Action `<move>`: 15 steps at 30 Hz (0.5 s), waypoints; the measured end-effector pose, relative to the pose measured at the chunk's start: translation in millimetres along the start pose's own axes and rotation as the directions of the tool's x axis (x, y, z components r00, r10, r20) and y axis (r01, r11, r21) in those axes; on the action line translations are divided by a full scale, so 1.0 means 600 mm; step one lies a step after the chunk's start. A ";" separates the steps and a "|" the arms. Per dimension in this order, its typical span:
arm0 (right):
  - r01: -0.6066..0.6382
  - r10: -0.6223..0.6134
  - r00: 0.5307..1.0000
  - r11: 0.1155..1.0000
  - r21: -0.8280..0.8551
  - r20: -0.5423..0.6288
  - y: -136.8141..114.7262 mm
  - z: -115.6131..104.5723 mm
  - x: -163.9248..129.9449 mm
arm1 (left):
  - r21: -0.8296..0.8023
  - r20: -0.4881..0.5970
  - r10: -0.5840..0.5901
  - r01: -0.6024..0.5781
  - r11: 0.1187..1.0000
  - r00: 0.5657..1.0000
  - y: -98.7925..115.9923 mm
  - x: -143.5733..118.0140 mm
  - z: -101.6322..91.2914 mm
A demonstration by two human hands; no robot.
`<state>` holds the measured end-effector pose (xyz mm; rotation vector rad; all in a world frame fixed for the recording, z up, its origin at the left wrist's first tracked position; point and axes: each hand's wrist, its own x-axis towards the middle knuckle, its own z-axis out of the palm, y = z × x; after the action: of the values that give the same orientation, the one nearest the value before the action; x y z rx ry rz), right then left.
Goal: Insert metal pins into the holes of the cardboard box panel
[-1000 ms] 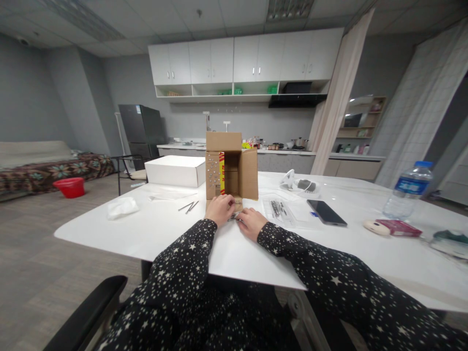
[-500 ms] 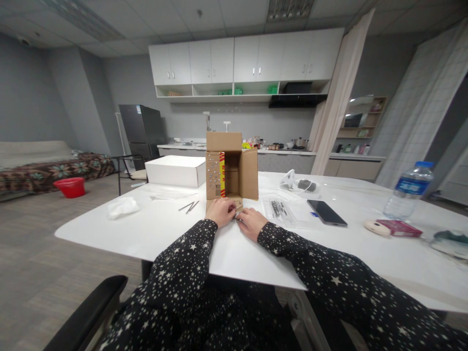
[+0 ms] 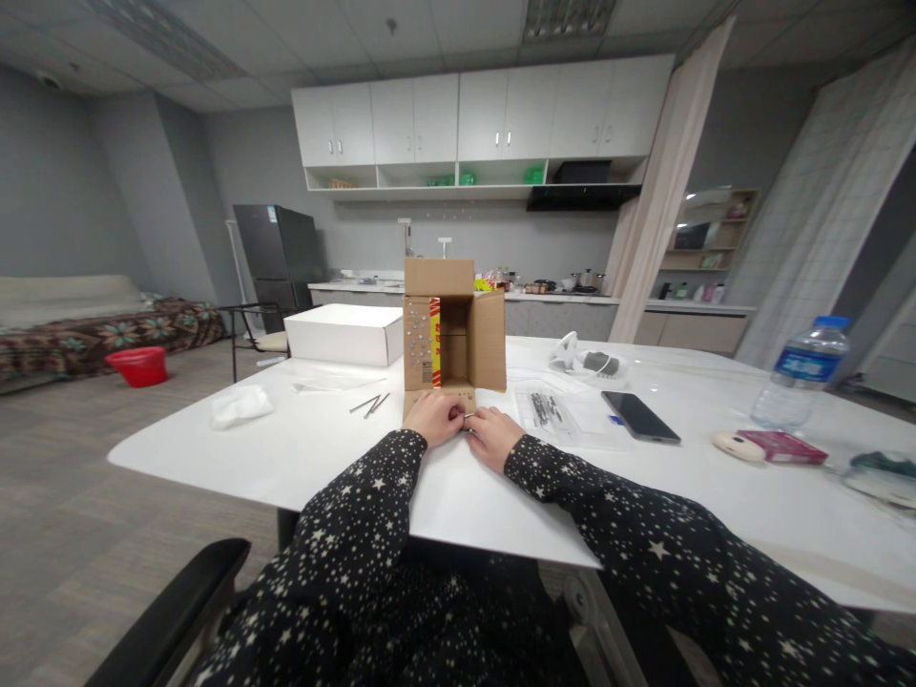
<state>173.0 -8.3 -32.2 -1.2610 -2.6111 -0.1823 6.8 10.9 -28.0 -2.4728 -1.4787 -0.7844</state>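
An open cardboard box (image 3: 489, 334) stands on its side on the table, its opening towards me. Small silvery studs dot its left flap (image 3: 419, 339), and the lower flap (image 3: 458, 392) lies on the table under my fingers. My left hand (image 3: 433, 418) is closed in a pinch at this flap; whatever its fingertips hold is hidden. My right hand (image 3: 493, 435) is closed too, its fingertips on small silvery metal pieces (image 3: 468, 418) between the two hands, too small to make out fully. Two thin metal tools (image 3: 373, 405) lie on the left.
Right of the box are a clear plastic case (image 3: 548, 410) with small dark parts, a phone (image 3: 640, 417), a water bottle (image 3: 798, 377) and a dark red box (image 3: 787, 447). To the left stand a white box (image 3: 343, 334) and a crumpled white plastic bag (image 3: 241, 405).
My left fingers have shifted slightly down and closer to the metal pieces, curling more. My right hand stays almost in place. Everything else is unchanged.
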 end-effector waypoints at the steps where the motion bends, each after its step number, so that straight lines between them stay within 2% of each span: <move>1: 0.001 -0.001 1.000 1.000 0.000 -0.004 0.000 0.000 0.000 | 0.002 -0.006 0.004 -0.004 1.000 1.000 -0.001 0.000 0.001; 9: 0.004 -0.004 1.000 1.000 0.003 -0.015 0.003 0.006 0.002 | 0.027 -0.021 -0.008 0.009 1.000 1.000 -0.001 0.000 0.002; 15: 0.011 -0.011 1.000 1.000 -0.003 -0.028 0.002 0.005 0.001 | 0.116 -0.145 -0.079 0.096 0.989 0.986 0.001 -0.001 -0.003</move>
<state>173.1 -6.6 -34.6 -1.2359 -2.5955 -0.2048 6.6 9.3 -27.0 -2.2293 -1.5455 -0.8367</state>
